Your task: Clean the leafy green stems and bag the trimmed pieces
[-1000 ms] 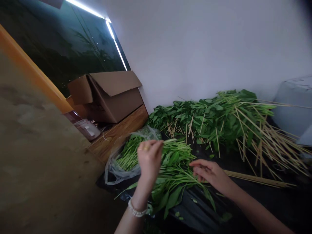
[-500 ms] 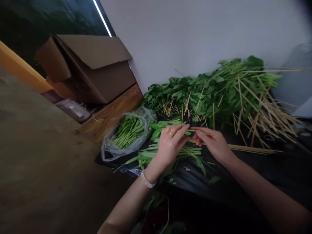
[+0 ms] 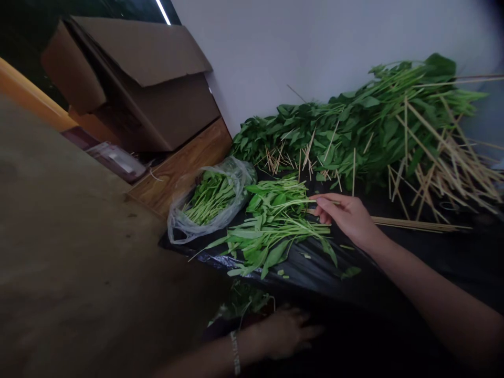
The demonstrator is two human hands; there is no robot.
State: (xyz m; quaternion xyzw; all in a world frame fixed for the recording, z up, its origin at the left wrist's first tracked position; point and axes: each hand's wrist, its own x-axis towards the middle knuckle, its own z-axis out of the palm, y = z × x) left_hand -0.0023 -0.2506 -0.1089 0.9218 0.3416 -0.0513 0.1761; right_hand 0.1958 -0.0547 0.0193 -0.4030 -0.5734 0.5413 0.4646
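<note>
My right hand (image 3: pixel 345 216) pinches a thin green stem (image 3: pixel 299 201) at the right edge of a small heap of leafy greens (image 3: pixel 271 231) lying on black plastic sheeting (image 3: pixel 315 265). My left hand (image 3: pixel 285 331) is low in the dark foreground, fingers stretched out flat and holding nothing, beside some dropped leaves (image 3: pixel 242 302). A clear plastic bag of trimmed stems (image 3: pixel 210 202) lies left of the heap.
A large pile of leafy stalks with pale dry stems (image 3: pixel 374 131) leans along the white wall. An open cardboard box (image 3: pixel 134 84) sits on a wooden ledge (image 3: pixel 185 168) at the left. A bundle of pale sticks (image 3: pixel 417 224) lies behind my right hand.
My left hand has let go of the stem and dropped down toward the foreground. My right hand stays at the heap, still pinching a stem. The view has tilted down slightly.
</note>
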